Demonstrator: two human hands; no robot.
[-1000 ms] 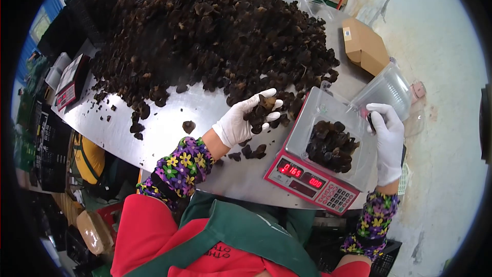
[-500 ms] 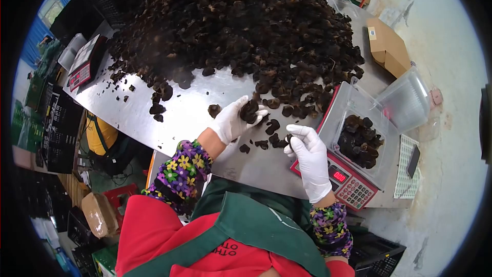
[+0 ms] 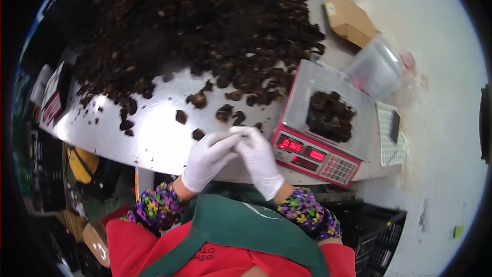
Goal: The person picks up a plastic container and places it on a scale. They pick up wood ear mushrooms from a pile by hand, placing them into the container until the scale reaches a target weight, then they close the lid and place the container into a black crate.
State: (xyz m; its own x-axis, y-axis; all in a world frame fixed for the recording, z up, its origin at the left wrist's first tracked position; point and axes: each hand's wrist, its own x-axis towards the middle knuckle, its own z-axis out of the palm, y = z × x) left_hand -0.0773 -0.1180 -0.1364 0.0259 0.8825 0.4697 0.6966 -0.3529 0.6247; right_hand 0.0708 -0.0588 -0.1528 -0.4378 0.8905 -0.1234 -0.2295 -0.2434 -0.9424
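On your far left, a scale [image 3: 53, 105] sits by the table edge; below it, a yellow bag [image 3: 82, 163] off the table. Big heap of dark mushrooms [image 3: 205, 25] covers the far side of the metal table [image 3: 159, 146], left to centre. Loose mushroom pieces [image 3: 224, 113] lie scattered between the heap and your hands.

Your left hand [image 3: 205, 161], white glove, is over the near edge of the table, fingers bent inward, fingertips meeting the other hand's. Your right hand [image 3: 256, 159], also gloved, angles in from the right, fingers bunched against the left. Hands are together; can't tell whether anything is pinched between them. A few loose pieces lie just beyond your fingertips.

Just right of your right hand: red scale [image 3: 318, 166], red digits lit. On it, a clear tray [image 3: 366, 118] with a clump of mushrooms [image 3: 330, 118] inside. Past its far end, a cardboard box [image 3: 351, 20]. Black crate [image 3: 371, 231] below table level, near right. Clear tubs [image 3: 376, 69] beside the tray. Far right, a label sheet [image 3: 385, 151] with a dark slab [image 3: 394, 126] on it.
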